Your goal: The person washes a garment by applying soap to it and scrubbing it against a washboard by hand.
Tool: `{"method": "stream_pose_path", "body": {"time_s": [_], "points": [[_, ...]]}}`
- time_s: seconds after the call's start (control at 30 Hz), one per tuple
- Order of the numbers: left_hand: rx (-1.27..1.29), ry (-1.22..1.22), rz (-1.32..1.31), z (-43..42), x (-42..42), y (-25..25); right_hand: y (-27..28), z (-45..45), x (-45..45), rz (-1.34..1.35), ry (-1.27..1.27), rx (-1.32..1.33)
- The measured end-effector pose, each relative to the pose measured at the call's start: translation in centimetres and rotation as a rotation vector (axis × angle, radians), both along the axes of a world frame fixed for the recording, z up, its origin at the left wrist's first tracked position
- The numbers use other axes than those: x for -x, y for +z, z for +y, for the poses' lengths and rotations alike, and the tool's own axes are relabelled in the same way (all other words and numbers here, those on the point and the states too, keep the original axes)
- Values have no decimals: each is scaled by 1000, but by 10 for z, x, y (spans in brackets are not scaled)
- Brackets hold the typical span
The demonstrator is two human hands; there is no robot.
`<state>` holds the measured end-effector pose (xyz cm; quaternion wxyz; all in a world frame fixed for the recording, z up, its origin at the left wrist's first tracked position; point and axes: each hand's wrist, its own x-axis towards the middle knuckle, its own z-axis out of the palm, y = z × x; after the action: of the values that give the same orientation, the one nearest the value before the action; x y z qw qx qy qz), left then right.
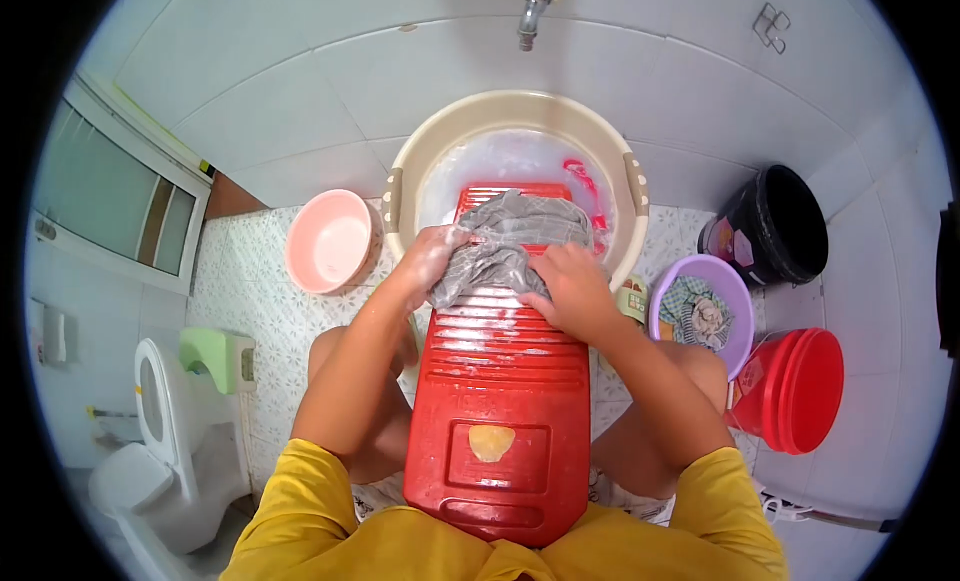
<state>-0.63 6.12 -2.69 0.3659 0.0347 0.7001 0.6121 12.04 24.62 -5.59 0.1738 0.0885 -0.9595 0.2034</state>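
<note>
A wet grey cloth point(520, 226) lies bunched over the ridges of a red washboard point(500, 371). My left hand point(432, 263) grips the cloth's left edge, its fingers partly hidden in the folds. On the right side, my right hand point(572, 286) is closed on the cloth's lower corner, thumb near the ridges. The washboard slopes from my lap into a large beige basin point(520, 106) of cloudy, soapy water. A yellowish piece of soap point(491, 442) rests in the board's recessed lower panel. Something pink-red point(583, 176) shows in the water at the basin's right.
A pink basin point(328, 243) sits on the floor at left. Right of me are a purple basin point(740, 326) holding clothes, a black bucket point(790, 226) and a red bucket point(808, 391). A tap point(535, 11) juts from the wall above. A green stool point(217, 359) and toilet point(165, 431) stand left.
</note>
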Motion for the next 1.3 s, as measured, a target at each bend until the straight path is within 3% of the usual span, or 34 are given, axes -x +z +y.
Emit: {"method": "stream_pose_path", "body": {"time_s": [0.07, 0.13, 0.17, 0.23, 0.27, 0.33, 0.4, 0.47, 0.5, 0.57, 0.7, 0.8, 0.9, 0.97, 1.07, 1.2, 1.3], "points": [[-59, 22, -14, -11, 3, -5, -2, 1, 5, 7, 6, 34], [54, -58, 325, -21, 24, -48, 4, 9, 7, 23, -34, 163], [278, -144, 612, -25, 38, -68, 7, 10, 5, 11, -32, 144], [325, -190, 646, -23, 34, -49, 12, 11, 2, -46, -89, 704], [392, -242, 693, -23, 32, -43, 16, 9, 1, -55, -94, 687], [274, -223, 682, -22, 27, -44, 23, 1, -3, -63, 15, 876], [420, -227, 788, -16, 16, -40, 22, -19, -8, -148, 9, 791], [448, -230, 768, -13, 5, -25, 24, -42, -8, -316, -13, -14], [394, -257, 758, -13, 1, -23, 18, -44, 2, -321, -9, -23], [340, -324, 820, -16, 0, -30, -6, -42, 27, -242, -268, -168], [426, -304, 816, -8, 2, -31, -19, -33, 68, -166, -405, -216], [473, -345, 815, -11, 9, -26, -14, -47, 40, -116, -325, -232], [464, -385, 833, -18, 6, -21, 14, -59, 8, -297, -117, -233], [394, -426, 920, -21, 6, -23, 13, -57, 13, -320, -170, -237], [460, -442, 836, -14, 5, -21, -20, -36, 62, -188, -330, -163], [520, -406, 809, -10, 3, -25, -22, -32, 76, -224, -412, -162], [489, -436, 831, -17, 8, -29, -11, -43, 35, -165, -255, -179]]}}
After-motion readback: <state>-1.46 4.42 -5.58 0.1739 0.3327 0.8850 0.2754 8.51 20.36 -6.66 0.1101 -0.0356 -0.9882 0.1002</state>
